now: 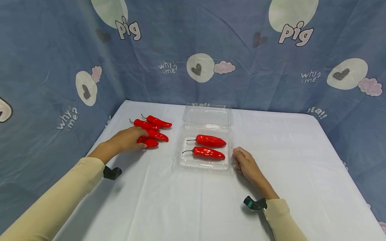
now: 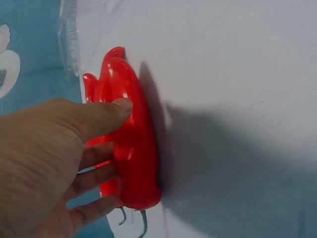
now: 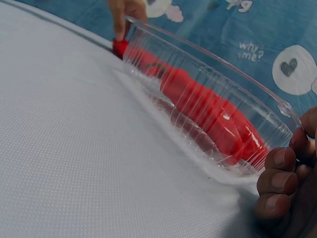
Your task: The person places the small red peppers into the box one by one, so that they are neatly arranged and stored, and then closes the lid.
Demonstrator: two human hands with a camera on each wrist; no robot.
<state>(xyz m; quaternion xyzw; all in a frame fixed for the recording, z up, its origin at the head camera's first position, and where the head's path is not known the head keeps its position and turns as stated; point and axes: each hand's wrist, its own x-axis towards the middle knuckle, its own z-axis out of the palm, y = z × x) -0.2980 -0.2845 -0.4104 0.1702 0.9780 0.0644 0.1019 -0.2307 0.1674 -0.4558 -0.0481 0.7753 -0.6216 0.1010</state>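
Note:
Several glossy red chili peppers (image 1: 155,122) with green stems lie in a loose row on the left of the table. My left hand (image 1: 129,139) is at the nearest one; in the left wrist view the thumb lies on top of this chili pepper (image 2: 141,171) and the fingers curl against its side. Two more chili peppers (image 1: 209,153) lie side by side in the base of a clear plastic clamshell box (image 1: 202,163), their stems to the left. The right hand (image 1: 246,164) pinches the box's right rim between thumb and fingers.
The box's hinged lid (image 1: 207,116) lies folded back toward the rear edge of the white-covered table (image 1: 169,201). A blue printed cloth (image 1: 241,90) hangs behind and along the sides. Each wrist carries a dark strap.

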